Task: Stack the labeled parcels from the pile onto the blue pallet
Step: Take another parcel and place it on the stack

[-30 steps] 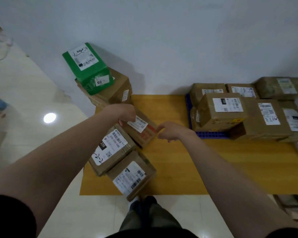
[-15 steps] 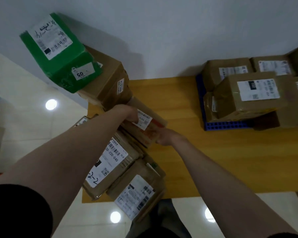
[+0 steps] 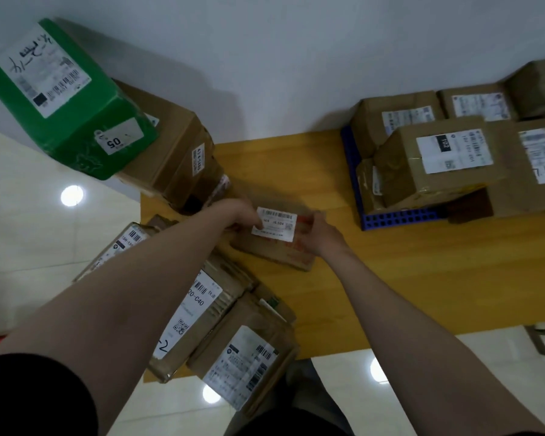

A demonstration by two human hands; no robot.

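Note:
A small flat brown parcel (image 3: pixel 276 250) with a white barcode label and red print sits at the middle of the view, over the wooden table. My left hand (image 3: pixel 244 215) grips its left end, thumb on the label. My right hand (image 3: pixel 320 234) grips its right end. The pile lies left and below: a green box (image 3: pixel 66 99) marked 05 on a tall brown carton (image 3: pixel 173 152), and two labeled cartons (image 3: pixel 199 313) (image 3: pixel 246 360) near me. The blue pallet (image 3: pixel 397 217) at right carries several brown labeled parcels (image 3: pixel 438 158).
The yellow wooden table (image 3: pixel 390 278) stands against a white wall. Bare tabletop lies between the pile and the pallet. The glossy tiled floor (image 3: pixel 44 231) shows at left and below the table's front edge, with my legs there.
The small parcel has come out of the pile toward the table's middle, held at both ends. My right hand, earlier just at its edge, now grips it. The view has tilted closer.

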